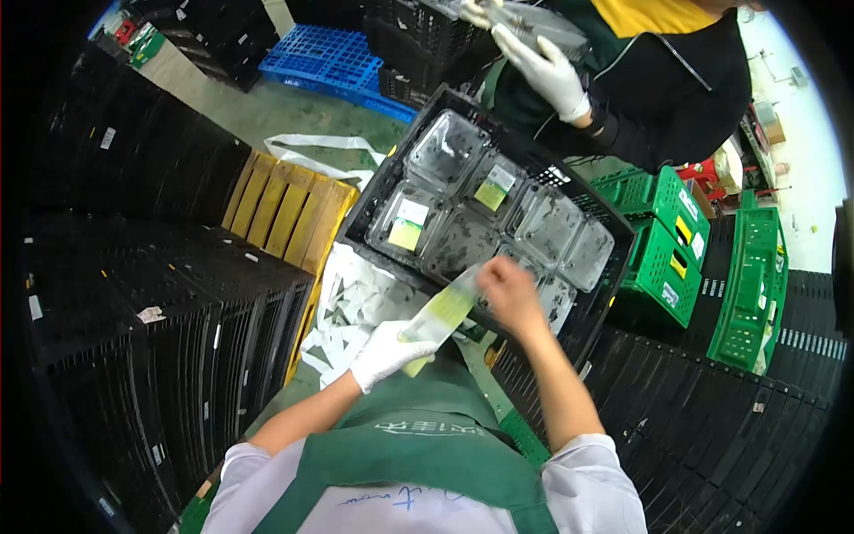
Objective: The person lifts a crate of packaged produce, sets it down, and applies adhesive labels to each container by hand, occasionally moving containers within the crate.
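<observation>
My left hand (396,354), in a white glove, is closed around a strip of labels (447,307) printed yellow-green and white. The strip slants up to the right, over the near edge of a black crate (378,252). At its upper end is my bare right hand (509,287), slightly blurred, with its fingers pinched on the strip. Clear lidded plastic boxes sit in the crate below. Labels are on two of them, the left box (381,222) and the upper middle box (488,207). Others, such as the upper left box (445,147), show no label.
Across the crate stands a co-worker in white gloves (543,76), holding a clear box (543,27). Stacked black crates (133,258) rise at the left beside a yellow pallet (283,209). Green crates (667,267) stand at the right. White paper strips (342,311) litter the near left side.
</observation>
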`<state>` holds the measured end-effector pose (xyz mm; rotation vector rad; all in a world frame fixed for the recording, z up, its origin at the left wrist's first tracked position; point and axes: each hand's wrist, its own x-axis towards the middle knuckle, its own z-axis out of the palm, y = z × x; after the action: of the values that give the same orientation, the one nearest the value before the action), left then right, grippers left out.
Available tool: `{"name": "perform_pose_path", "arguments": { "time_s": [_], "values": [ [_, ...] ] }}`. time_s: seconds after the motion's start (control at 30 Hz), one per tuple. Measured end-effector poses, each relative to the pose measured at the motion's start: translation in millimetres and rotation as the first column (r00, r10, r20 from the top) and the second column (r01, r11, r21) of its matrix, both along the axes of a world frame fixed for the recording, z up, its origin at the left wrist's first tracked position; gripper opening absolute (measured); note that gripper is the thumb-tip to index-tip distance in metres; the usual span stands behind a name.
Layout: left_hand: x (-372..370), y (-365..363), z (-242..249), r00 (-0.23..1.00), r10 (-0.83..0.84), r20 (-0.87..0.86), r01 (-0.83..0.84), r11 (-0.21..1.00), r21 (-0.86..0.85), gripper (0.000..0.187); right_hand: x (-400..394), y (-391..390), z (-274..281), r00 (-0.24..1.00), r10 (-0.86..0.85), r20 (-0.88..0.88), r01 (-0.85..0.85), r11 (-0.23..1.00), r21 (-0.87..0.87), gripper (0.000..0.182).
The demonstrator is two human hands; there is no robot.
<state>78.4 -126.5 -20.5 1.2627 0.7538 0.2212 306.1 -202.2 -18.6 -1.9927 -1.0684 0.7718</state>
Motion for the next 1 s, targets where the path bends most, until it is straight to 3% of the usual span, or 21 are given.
{"name": "perform_pose_path", "arguments": {
  "time_s": [0.07,0.1,0.13,0.2,0.23,0.33,0.4,0.47,0.53,0.57,0.6,0.63,0.67,0.73,0.77,0.83,0.87,0.93,0.97,1.0],
  "values": [
    [-19,1,-12,0.95,-0.198,-0.242,0.124,0.949,-0.289,0.025,39,4,-19,0.999,-0.049,0.02,0.052,0.978,-0.202,0.02],
    [-24,2,-10,0.947,-0.191,-0.257,0.132,0.964,-0.232,0.026,46,4,-31,0.993,-0.002,0.121,0.03,0.974,-0.227,0.03],
    [-26,2,-13,0.947,-0.188,-0.261,0.126,0.963,-0.237,0.026,49,9,-42,0.993,0.004,0.115,0.023,0.973,-0.231,0.03],
    [-32,2,-23,0.934,-0.104,-0.341,0.078,0.993,-0.089,0.025,53,18,-65,0.93,0.211,0.301,-0.102,0.934,-0.341,0.04],
    [-34,2,-26,0.942,-0.09,-0.323,0.075,0.995,-0.06,0.027,53,26,-81,0.92,0.236,0.312,-0.127,0.934,-0.333,0.048],
    [-29,2,-16,0.964,-0.026,-0.265,0.004,0.997,-0.081,0.024,51,48,-120,0.859,0.315,0.404,-0.167,0.918,-0.36,0.052],
    [-28,-2,-21,0.969,-0.005,-0.248,-0.011,0.998,-0.063,0.023,47,55,-144,0.825,0.332,0.457,-0.156,0.911,-0.381,0.056],
    [-25,-3,-20,0.973,0.013,-0.232,-0.025,0.999,-0.048,0.022,40,57,-158,0.709,0.325,0.626,-0.083,0.92,-0.383,0.059],
    [-20,2,-4,0.961,-0.023,-0.275,0.013,0.999,-0.039,0.027,28,57,-119,0.672,0.324,0.666,-0.041,0.914,-0.404,0.059],
    [-19,4,-4,0.961,-0.016,-0.275,0.007,0.999,-0.033,0.027,24,56,-112,0.868,0.203,0.454,-0.059,0.948,-0.312,0.055],
    [-17,6,-4,0.959,0.012,-0.284,-0.029,0.998,-0.055,0.027,21,55,-101,0.978,0.09,0.188,-0.048,0.975,-0.216,0.052],
    [-15,7,-4,0.955,0.04,-0.293,-0.066,0.995,-0.08,0.027,12,49,-78,0.973,0.118,-0.199,-0.152,0.974,-0.167,0.044],
    [-13,8,-3,0.956,0.046,-0.289,-0.072,0.994,-0.08,0.027,1,39,-50,0.82,0.143,-0.553,-0.229,0.97,-0.088,0.036],
    [-6,12,-1,0.985,0.025,-0.172,-0.034,0.998,-0.051,0.028,-12,26,-9,0.895,0.25,-0.368,-0.336,0.923,-0.189,0.027],
    [6,10,2,0.986,0.016,-0.165,-0.024,0.999,-0.046,0.028,-18,21,4,0.917,0.208,-0.34,-0.28,0.944,-0.176,0.025],
    [37,2,14,0.895,0.433,0.112,-0.434,0.901,-0.011,0.023,-25,11,21,0.943,0.171,-0.287,-0.217,0.966,-0.139,0.024],
    [39,9,20,0.901,0.419,0.114,-0.42,0.907,-0.012,0.023,-30,4,17,0.95,0.193,-0.247,-0.218,0.972,-0.081,0.022],
    [37,26,28,0.998,0.027,-0.058,-0.018,0.989,0.145,0.022,-37,-4,24,0.972,0.228,-0.049,-0.232,0.969,-0.089,0.024],
    [36,21,6,0.978,0.118,-0.17,-0.119,0.993,0.005,0.023,-40,-9,24,0.981,0.168,0.101,-0.166,0.986,-0.029,0.018],
    [38,18,8,0.982,0.094,-0.163,-0.095,0.995,0.002,0.023,-37,-13,25,0.984,0.145,0.109,-0.142,0.989,-0.032,0.018]
  ]
}}
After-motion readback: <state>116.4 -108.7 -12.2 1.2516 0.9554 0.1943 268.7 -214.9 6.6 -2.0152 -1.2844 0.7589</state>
